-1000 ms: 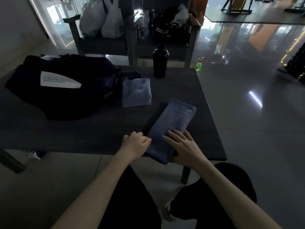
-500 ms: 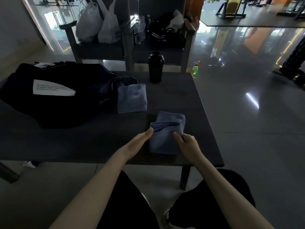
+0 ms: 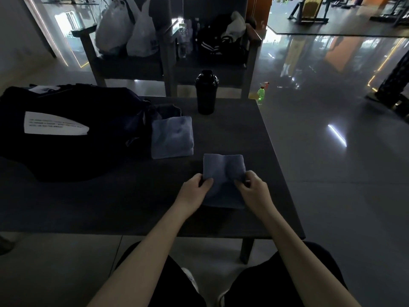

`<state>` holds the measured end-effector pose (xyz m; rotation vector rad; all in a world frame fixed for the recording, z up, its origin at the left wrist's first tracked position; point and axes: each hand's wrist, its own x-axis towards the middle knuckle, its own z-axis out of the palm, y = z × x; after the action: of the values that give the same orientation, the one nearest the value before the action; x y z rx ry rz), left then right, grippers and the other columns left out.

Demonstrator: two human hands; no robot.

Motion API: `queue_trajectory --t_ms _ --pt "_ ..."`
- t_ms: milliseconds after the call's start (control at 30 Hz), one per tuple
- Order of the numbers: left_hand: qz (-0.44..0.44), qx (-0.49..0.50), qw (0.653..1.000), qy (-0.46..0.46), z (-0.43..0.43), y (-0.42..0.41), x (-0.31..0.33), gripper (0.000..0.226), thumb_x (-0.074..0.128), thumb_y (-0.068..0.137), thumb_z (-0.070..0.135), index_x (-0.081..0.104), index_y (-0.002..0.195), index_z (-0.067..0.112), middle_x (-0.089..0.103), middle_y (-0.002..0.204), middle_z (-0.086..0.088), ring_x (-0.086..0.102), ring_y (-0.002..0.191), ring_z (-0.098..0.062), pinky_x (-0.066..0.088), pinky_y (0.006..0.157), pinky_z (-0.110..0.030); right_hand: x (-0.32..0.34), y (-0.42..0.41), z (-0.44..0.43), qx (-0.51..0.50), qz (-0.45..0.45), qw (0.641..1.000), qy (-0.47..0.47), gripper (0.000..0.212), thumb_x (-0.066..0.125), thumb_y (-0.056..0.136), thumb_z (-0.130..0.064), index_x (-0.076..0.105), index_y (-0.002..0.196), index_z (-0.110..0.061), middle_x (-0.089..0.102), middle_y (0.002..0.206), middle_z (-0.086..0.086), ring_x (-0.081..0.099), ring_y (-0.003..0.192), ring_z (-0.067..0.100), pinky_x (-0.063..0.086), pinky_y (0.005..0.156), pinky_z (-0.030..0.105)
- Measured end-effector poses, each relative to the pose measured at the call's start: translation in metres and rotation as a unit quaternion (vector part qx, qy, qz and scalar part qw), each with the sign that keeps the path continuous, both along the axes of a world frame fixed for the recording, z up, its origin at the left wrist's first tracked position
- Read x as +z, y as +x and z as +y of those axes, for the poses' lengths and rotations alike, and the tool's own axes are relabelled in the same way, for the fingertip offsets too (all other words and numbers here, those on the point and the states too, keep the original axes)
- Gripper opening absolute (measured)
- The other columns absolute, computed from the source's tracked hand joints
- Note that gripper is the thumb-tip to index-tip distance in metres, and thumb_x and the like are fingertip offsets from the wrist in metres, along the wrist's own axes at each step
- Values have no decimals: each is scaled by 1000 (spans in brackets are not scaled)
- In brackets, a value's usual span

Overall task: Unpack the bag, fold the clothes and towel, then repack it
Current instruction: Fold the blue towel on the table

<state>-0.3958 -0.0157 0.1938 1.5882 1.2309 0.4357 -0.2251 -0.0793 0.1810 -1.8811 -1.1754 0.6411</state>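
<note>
A folded blue-grey towel (image 3: 223, 167) lies on the dark table (image 3: 110, 207) just right of the frame's centre, its far half flat and its near half caught between both hands. The left hand (image 3: 194, 191) has its fingers curled and pinches the towel's left edge between thumb and fingertips. The right hand (image 3: 252, 191) does the same on the right edge, with curled fingers and the thumb pressed onto the fabric. The cloth puckers slightly between the two grips.

Just above and to the left, apart from the towel, sits a second folded cloth (image 3: 172, 137) in a similar colour. It touches the side of a big black bag (image 3: 66, 151) that fills the left of the frame and carries a white label (image 3: 55, 126). A black bottle (image 3: 207, 91) stands upright near the table's far edge, above the towel.

Beyond the table, at the top of the frame, are two chairs (image 3: 168, 69) — the left one loaded with white plastic bags (image 3: 124, 29), the right one with a dark striped jacket (image 3: 217, 45). A green spray bottle (image 3: 261, 94) stands on the shiny floor.
</note>
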Motion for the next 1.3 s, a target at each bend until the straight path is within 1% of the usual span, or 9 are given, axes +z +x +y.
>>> queue_trajectory --t_ms 133,200,400,500,567,700,933,1100,1300 --pt "15 8 999 -27 3 6 -4 53 57 91 40 42 135 14 54 126 -4 54 111 -18 45 83 -29 -3 -4 14 -37 -9 999 -16 16 53 94 -20 52 107 -11 61 87 1 61 81 21 40 62 27" --pt "49 18 999 -8 3 9 -8 54 56 93 39 39 138 13 53 129 -4 54 113 -18 46 86 -30 -5 -7 15 -69 -5 997 -28 16 51 94 -22 52 104 -9 61 87 3 62 84 25 40 64 29" --pt "181 39 979 80 7 22 -10 42 43 97 44 42 128 15 58 109 -2 56 89 -14 49 79 -34 -8 -12 19 -129 -96 982 -97 35 50 93 -40 47 115 -13 59 107 8 59 93 26 41 68 33" --pt "276 47 951 130 11 26 -11 52 43 95 52 44 126 11 51 120 -8 56 103 -24 49 86 -40 -7 -10 23 -115 -145 973 -141 44 48 93 -45 47 121 -11 52 118 11 53 106 29 37 71 32" --pt "301 40 943 138 14 30 -12 52 44 94 51 46 126 9 49 123 -11 54 108 -27 47 88 -41 -6 -10 27 -98 -100 980 -141 37 50 93 -39 49 115 -9 55 112 11 55 96 26 37 69 31" --pt "232 35 971 38 22 34 -4 37 51 94 39 52 116 9 58 108 -8 59 95 -23 50 81 -36 -3 -2 38 -99 85 976 -177 27 58 89 -29 49 102 -8 58 94 7 54 78 18 44 67 30" --pt "130 57 986 -90 33 16 7 38 62 88 26 54 118 4 58 96 -7 57 83 -19 48 73 -31 1 -1 43 -68 209 969 -117 19 64 84 -18 61 100 -8 67 96 9 64 91 23 54 77 36" --pt "-10 111 992 -50 44 -3 18 25 65 86 33 64 101 13 68 104 -8 64 95 -23 52 91 -43 32 -23 55 -39 231 972 -18 16 63 87 -14 58 101 -7 63 85 3 60 81 15 47 63 23" --pt "-54 179 982 27 95 -32 57 26 64 86 41 64 81 15 69 92 -6 65 87 -22 55 79 -37 76 -48 115 6 225 974 24 19 64 87 -23 59 94 -7 61 79 1 59 70 11 45 58 24"
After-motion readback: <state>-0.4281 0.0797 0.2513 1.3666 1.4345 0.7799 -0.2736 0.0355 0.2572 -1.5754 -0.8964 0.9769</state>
